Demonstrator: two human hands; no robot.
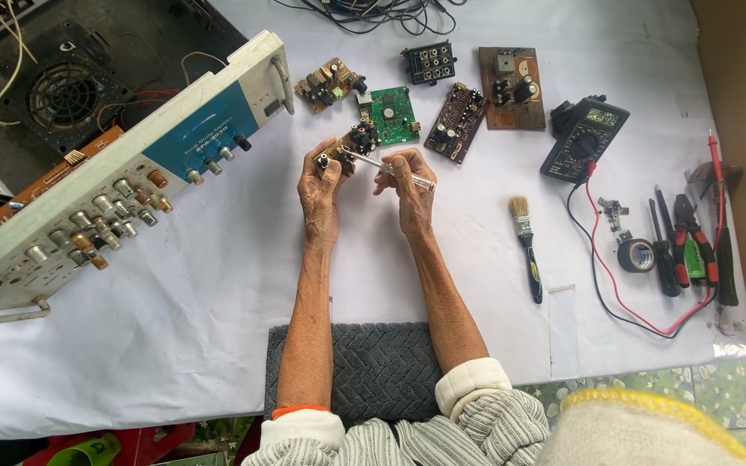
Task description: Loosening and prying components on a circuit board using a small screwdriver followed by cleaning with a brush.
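Observation:
My left hand [319,185] grips a small brown circuit board [352,144] with black jacks, held up over the white sheet. My right hand [409,183] holds a screwdriver with a clear handle [395,170], its metal shaft pointing left onto that board. Both forearms rest on a grey textured mat [382,367] at the near edge.
An opened amplifier with a white and blue knobbed front panel [123,177] lies at left. Several loose circuit boards [455,121] sit behind my hands. A multimeter [582,138] with leads, a paintbrush [524,246], tape roll [636,255] and pliers [692,242] lie at right.

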